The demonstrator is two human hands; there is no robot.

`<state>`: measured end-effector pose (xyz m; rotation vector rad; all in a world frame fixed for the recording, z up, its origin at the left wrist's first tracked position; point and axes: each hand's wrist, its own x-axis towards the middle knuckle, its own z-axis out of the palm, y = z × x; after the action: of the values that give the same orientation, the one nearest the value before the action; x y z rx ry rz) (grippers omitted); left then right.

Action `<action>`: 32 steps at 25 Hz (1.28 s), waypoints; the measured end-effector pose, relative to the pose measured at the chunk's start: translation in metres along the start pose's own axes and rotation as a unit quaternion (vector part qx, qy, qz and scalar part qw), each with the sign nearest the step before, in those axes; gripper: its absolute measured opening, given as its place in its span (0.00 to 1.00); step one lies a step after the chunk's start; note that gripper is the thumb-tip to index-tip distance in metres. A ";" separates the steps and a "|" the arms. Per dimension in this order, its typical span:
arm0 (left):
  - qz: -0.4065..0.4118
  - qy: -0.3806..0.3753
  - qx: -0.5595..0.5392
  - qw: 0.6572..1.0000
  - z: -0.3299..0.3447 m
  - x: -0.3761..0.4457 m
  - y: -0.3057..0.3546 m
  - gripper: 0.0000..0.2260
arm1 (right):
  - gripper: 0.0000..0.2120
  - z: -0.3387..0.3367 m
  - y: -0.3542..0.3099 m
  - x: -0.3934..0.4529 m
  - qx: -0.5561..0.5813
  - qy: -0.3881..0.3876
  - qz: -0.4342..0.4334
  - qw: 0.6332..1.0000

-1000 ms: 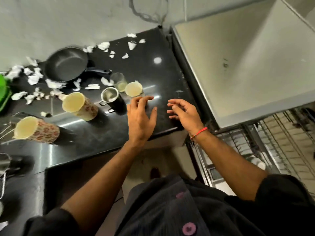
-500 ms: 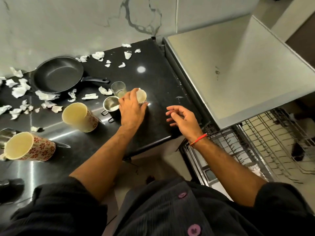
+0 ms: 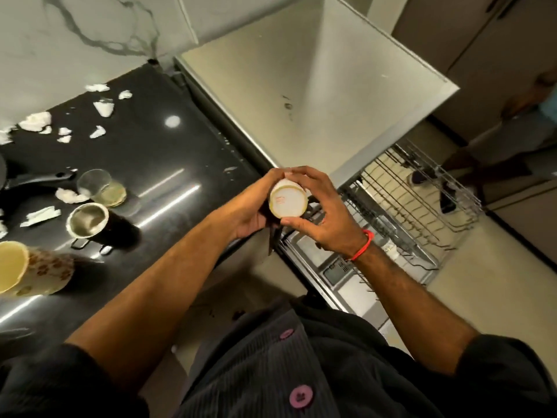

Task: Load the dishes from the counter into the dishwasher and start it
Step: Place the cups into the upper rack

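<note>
Both hands hold 1 small white cup, upturned so its base faces the camera, just past the front corner of the black counter and above the dishwasher opening. The left hand grips the cup's side from the left, fingers curled round its far rim. The right hand pinches it from the right, thumb along the near edge, fingers arched over the top. A red thread circles the right wrist.

Below the right hand, the pulled-out wire rack extends to the right over the pale floor. The dishwasher's flat top panel sits beyond.

On the counter to the left stand a floral mug, a steel mug, a clear glass, and a pan handle. Torn paper scraps lie scattered toward the marble wall.
</note>
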<state>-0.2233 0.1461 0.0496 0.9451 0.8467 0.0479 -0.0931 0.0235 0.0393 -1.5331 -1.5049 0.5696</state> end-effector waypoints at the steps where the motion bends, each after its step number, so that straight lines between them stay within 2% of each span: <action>1: -0.041 -0.029 0.004 0.999 0.014 0.009 0.001 0.20 | 0.35 -0.014 0.006 -0.007 -0.010 0.001 0.004 1.000; 5: -0.154 -0.093 0.041 0.983 0.069 0.054 0.000 0.25 | 0.37 -0.067 0.048 -0.040 -0.039 0.008 0.054 0.998; 9: -0.219 -0.093 0.099 0.966 0.123 0.112 -0.010 0.27 | 0.36 -0.113 0.098 -0.069 -0.042 0.018 0.107 0.993; 12: -0.242 -0.064 0.121 0.961 0.157 0.159 -0.025 0.29 | 0.34 -0.137 0.149 -0.089 -0.057 0.055 0.155 0.985; 14: -0.201 -0.016 0.180 0.963 0.176 0.188 -0.034 0.22 | 0.33 -0.145 0.186 -0.102 -0.053 0.096 0.250 0.962; 16: -0.108 0.034 0.340 0.934 0.183 0.209 -0.042 0.19 | 0.33 -0.144 0.223 -0.110 -0.038 0.123 0.357 0.925; 18: -0.031 0.029 0.466 0.884 0.184 0.224 -0.045 0.20 | 0.33 -0.138 0.268 -0.116 -0.032 0.116 0.429 0.896; 19: -0.014 0.014 0.490 0.871 0.183 0.229 -0.046 0.19 | 0.33 -0.133 0.290 -0.118 -0.029 0.103 0.452 0.886; 21: 0.002 -0.003 0.499 0.867 0.178 0.238 -0.051 0.17 | 0.33 -0.120 0.327 -0.123 -0.039 0.080 0.483 0.871; 24: 0.021 -0.010 0.495 0.868 0.174 0.254 -0.065 0.14 | 0.33 -0.106 0.361 -0.126 -0.061 0.057 0.503 0.860; 28: 0.009 -0.009 0.475 0.880 0.176 0.263 -0.078 0.13 | 0.35 -0.097 0.376 -0.128 -0.121 -0.004 0.479 0.870; 32: -0.003 -0.005 0.461 0.887 0.181 0.263 -0.085 0.12 | 0.36 -0.100 0.374 -0.136 -0.149 0.013 0.430 0.890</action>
<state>0.0492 0.0699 -0.1210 1.8331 0.8626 -0.4011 0.1719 -0.0844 -0.2546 -2.4460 -0.8407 0.8251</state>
